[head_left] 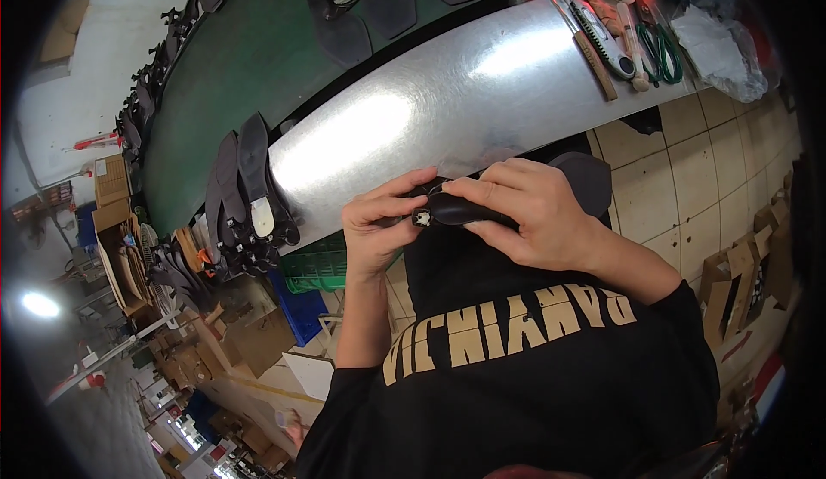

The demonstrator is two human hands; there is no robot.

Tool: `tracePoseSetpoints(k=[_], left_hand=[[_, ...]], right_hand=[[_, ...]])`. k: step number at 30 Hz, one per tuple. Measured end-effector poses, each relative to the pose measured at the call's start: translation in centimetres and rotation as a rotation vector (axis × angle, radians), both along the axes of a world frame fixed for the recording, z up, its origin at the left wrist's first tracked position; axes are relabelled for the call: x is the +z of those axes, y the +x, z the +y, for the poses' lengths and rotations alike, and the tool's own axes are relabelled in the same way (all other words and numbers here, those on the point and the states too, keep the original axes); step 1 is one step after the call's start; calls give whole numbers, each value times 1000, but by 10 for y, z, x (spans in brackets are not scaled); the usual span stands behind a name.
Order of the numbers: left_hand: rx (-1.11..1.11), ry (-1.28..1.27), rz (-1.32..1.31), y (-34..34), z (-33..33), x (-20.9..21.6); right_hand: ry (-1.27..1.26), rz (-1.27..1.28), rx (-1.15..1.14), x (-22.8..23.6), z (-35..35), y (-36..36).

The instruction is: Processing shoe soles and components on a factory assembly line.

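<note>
Black sandal (454, 211) sits mid-view, at 6 o'clock from metal tabletop (422, 117); left hand (372, 223) pinches its 9 o'clock end, right hand (535, 212) clasps its 3 o'clock side. Probably best: left braces steadily, right presses evenly.

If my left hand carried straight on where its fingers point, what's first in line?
The smooth black curved shoe piece, apparently already at the left hand's fingertips, then the right hand gripping it. Depth is unclear here.
</note>
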State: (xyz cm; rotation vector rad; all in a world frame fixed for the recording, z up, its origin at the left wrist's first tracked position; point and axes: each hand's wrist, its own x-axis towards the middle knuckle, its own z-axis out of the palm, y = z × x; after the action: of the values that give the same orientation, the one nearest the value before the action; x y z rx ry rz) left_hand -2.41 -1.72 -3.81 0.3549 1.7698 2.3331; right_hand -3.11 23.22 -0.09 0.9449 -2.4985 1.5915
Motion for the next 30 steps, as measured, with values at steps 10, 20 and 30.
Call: tracePoseSetpoints(k=[10,20,30], left_hand=[[88,-159,-58,10,15,3],[116,-120,-215,19,27,13],[166,-174,-243,22,37,19]], right_hand=[[30,-92,-73,-7,-7,3],[62,-7,-79,-12,-7,7],[203,196,3,-14,-7,6]])
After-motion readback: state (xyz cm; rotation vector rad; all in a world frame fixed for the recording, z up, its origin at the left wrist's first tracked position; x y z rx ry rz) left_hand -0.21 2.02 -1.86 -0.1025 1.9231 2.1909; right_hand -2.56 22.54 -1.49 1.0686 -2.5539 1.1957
